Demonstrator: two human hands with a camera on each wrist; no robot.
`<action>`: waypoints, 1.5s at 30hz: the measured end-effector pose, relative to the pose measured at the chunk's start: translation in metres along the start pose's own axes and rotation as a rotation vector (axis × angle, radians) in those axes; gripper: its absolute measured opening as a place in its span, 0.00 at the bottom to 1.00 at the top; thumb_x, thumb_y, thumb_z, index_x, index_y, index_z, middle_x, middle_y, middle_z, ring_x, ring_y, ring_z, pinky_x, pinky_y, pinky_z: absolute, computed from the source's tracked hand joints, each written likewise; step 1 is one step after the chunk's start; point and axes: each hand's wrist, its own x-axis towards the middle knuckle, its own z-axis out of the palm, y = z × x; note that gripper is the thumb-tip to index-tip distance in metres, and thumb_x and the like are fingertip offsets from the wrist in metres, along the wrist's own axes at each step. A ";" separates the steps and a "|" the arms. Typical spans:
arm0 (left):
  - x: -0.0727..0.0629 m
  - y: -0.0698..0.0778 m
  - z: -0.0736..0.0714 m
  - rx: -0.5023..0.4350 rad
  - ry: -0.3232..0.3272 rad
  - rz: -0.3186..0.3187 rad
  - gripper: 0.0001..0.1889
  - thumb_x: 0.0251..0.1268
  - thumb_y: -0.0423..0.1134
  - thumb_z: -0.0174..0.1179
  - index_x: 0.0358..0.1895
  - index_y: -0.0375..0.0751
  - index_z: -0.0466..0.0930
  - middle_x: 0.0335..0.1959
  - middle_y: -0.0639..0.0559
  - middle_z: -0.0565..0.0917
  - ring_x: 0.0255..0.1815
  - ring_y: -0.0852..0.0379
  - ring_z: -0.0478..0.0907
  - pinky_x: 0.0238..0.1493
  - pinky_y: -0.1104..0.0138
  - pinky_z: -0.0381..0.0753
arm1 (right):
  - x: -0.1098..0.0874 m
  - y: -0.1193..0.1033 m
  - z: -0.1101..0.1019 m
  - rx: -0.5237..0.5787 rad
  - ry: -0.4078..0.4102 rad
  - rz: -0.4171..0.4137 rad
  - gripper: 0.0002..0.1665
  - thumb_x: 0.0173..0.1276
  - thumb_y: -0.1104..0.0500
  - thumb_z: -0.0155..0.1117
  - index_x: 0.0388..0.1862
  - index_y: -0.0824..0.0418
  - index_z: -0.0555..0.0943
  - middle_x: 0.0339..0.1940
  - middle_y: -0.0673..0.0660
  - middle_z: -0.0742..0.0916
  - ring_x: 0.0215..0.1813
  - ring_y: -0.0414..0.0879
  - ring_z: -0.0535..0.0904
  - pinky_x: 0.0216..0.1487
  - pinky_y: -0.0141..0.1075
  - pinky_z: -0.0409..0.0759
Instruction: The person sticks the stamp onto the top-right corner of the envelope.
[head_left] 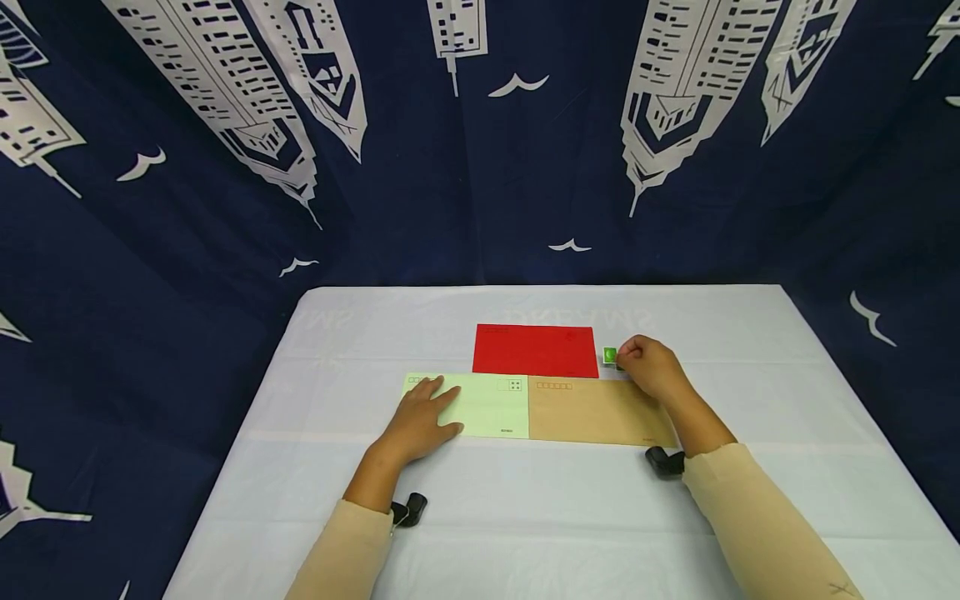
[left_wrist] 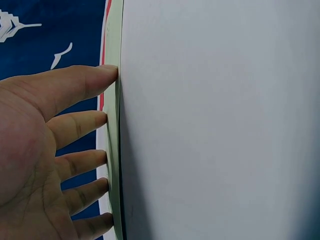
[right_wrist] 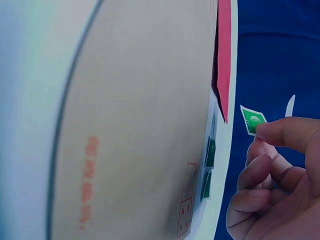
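Note:
My left hand [head_left: 417, 423] rests with spread fingers on a pale green envelope [head_left: 491, 412]. Its fingertips touch the paper in the left wrist view. Between thumb and forefinger, my right hand [head_left: 656, 368] pinches a small green stamp [right_wrist: 254, 120] with a white border, held above the table. Two more green stamps [right_wrist: 210, 152] lie past the far edge of the brown envelope [head_left: 592, 412], which sits edge to edge with the green one. A red envelope [head_left: 535, 350] lies just behind both. The right forearm passes over the brown envelope's right end.
A white cloth covers the table [head_left: 525, 517]. Behind it hangs a dark blue curtain [head_left: 480, 183] printed with white buildings and birds. Black wrist cameras [head_left: 664, 462] are strapped at both sleeve cuffs.

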 end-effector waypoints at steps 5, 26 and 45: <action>-0.002 0.003 -0.002 -0.009 0.007 -0.004 0.33 0.66 0.47 0.66 0.74 0.44 0.70 0.79 0.39 0.62 0.82 0.37 0.52 0.81 0.43 0.52 | -0.006 -0.004 0.002 0.031 0.010 -0.004 0.11 0.73 0.58 0.57 0.45 0.66 0.78 0.36 0.58 0.81 0.36 0.48 0.75 0.35 0.34 0.74; 0.003 0.009 0.003 0.003 0.064 -0.027 0.32 0.64 0.46 0.68 0.71 0.43 0.74 0.77 0.37 0.65 0.80 0.38 0.56 0.79 0.42 0.56 | -0.022 -0.021 0.014 0.146 0.022 -0.054 0.11 0.72 0.59 0.57 0.48 0.63 0.80 0.40 0.59 0.84 0.38 0.48 0.75 0.38 0.34 0.75; 0.013 0.017 0.004 0.036 0.073 -0.093 0.32 0.62 0.46 0.69 0.70 0.44 0.75 0.75 0.36 0.68 0.78 0.35 0.60 0.75 0.39 0.62 | -0.028 -0.039 0.039 0.273 -0.014 -0.067 0.10 0.73 0.60 0.57 0.46 0.64 0.80 0.38 0.60 0.83 0.37 0.48 0.76 0.35 0.30 0.77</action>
